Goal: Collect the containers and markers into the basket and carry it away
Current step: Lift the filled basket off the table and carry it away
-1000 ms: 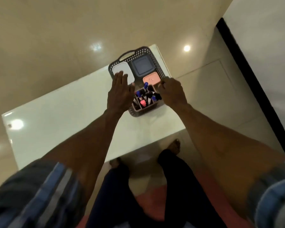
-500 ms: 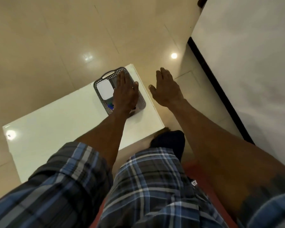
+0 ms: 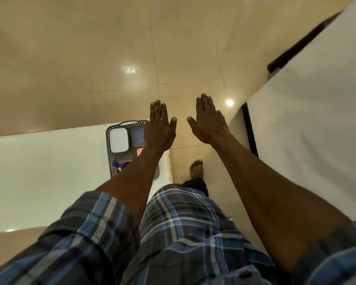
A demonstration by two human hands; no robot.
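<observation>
A dark perforated basket (image 3: 109, 153) stands at the right end of the white table (image 3: 45, 173). Inside it lie a white-lidded container (image 3: 119, 140), a grey-lidded container (image 3: 137, 135) and a pink one (image 3: 140, 151), with several markers (image 3: 118, 166) at its near end. My left hand (image 3: 159, 128) is held flat above the basket's right side, fingers stretched out, holding nothing; my forearm hides part of the basket. Over the floor to the right of the table, my right hand (image 3: 209, 122) is also flat and empty.
Beige glossy floor tiles (image 3: 173, 58) spread beyond the table. A white wall (image 3: 306, 130) with a dark skirting strip (image 3: 249, 130) runs along the right. My bare foot (image 3: 196, 168) stands on the floor just past the table's right edge.
Both hands have let go of the basket and lifted, spread flat. My right hand moved right, off the table. The view has shifted right, so the basket now sits lower left.
</observation>
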